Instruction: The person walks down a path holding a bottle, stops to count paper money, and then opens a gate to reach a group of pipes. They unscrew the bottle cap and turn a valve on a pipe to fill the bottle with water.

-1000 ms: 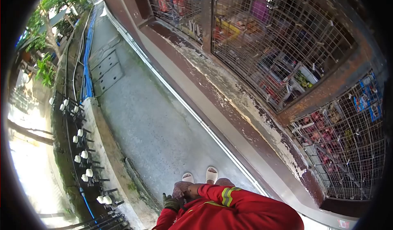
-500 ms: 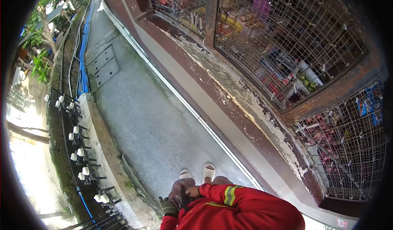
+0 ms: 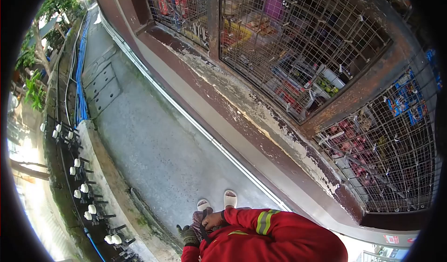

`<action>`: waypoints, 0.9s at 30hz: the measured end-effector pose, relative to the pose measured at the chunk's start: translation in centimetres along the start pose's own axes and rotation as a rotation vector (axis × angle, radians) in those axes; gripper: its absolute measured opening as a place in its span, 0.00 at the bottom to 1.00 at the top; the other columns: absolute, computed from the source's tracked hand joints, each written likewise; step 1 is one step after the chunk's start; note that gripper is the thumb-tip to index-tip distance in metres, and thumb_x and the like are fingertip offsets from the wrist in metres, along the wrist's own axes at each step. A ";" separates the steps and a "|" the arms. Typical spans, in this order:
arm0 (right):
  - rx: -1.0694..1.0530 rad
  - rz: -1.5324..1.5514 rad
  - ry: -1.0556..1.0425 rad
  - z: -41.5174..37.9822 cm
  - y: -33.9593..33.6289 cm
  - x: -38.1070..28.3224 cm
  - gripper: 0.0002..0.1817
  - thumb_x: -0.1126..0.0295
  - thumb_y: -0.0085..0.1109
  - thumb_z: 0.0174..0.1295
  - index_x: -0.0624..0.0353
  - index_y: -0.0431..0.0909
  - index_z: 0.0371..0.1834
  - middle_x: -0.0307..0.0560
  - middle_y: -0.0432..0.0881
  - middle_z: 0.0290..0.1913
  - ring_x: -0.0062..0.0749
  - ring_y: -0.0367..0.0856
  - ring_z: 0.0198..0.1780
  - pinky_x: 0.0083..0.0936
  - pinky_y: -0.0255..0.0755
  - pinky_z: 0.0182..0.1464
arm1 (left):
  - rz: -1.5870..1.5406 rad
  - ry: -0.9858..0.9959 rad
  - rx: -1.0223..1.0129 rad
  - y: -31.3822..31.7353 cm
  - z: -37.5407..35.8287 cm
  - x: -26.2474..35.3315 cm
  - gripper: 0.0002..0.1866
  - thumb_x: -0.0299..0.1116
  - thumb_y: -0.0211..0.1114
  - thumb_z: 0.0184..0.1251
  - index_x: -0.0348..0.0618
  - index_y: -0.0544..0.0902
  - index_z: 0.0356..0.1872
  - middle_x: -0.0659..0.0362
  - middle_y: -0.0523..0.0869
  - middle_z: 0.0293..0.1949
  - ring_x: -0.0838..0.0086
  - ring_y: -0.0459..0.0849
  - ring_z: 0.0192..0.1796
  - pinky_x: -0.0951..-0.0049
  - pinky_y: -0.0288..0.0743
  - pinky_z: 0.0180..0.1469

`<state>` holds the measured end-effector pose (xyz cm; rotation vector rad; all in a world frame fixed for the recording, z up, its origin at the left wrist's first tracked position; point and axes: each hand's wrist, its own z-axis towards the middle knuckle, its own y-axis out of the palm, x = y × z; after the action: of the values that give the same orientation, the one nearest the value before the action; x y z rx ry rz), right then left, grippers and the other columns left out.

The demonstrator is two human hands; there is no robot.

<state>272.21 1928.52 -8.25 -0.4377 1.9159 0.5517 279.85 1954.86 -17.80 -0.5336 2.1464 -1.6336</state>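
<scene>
Head view — right hand point(image 3: 213, 220) grips dark strap point(image 3: 204, 229).

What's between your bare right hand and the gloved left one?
In the head view, a dark strap and patterned cloth lie between the right hand and the gloved left hand.

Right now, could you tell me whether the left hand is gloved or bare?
Gloved: the left hand wears a dark glove, while the right hand beside it is bare.
</scene>
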 end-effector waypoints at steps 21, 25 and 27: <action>0.178 -0.396 0.136 0.0 -3.7 3.4 0.18 0.56 0.58 0.63 0.57 0.82 0.48 0.49 0.85 0.45 0.42 0.83 0.49 0.36 0.74 0.53 | -0.763 -0.107 -0.274 -8.1 0.0 -1.9 0.20 0.50 0.59 0.66 0.48 0.84 0.48 0.45 0.87 0.44 0.47 0.84 0.49 0.52 0.78 0.52; 0.190 -0.450 0.185 0.5 -4.7 5.9 0.16 0.57 0.56 0.64 0.56 0.83 0.47 0.49 0.85 0.46 0.43 0.83 0.49 0.37 0.74 0.53 | -0.819 -0.112 -0.193 -5.8 -1.0 -3.0 0.19 0.48 0.64 0.63 0.48 0.84 0.49 0.45 0.87 0.45 0.48 0.85 0.48 0.54 0.79 0.52; 0.153 -0.456 0.218 -0.2 -4.9 4.3 0.16 0.58 0.56 0.64 0.57 0.83 0.46 0.50 0.85 0.46 0.44 0.83 0.49 0.37 0.74 0.54 | -0.865 -0.006 -0.091 -1.1 -3.2 -4.2 0.18 0.46 0.65 0.63 0.47 0.85 0.48 0.48 0.88 0.44 0.50 0.86 0.49 0.56 0.79 0.53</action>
<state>273.03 1924.15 -12.97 -0.8330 1.9602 0.0600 281.84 1959.39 -15.60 -1.6611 2.1102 -1.8980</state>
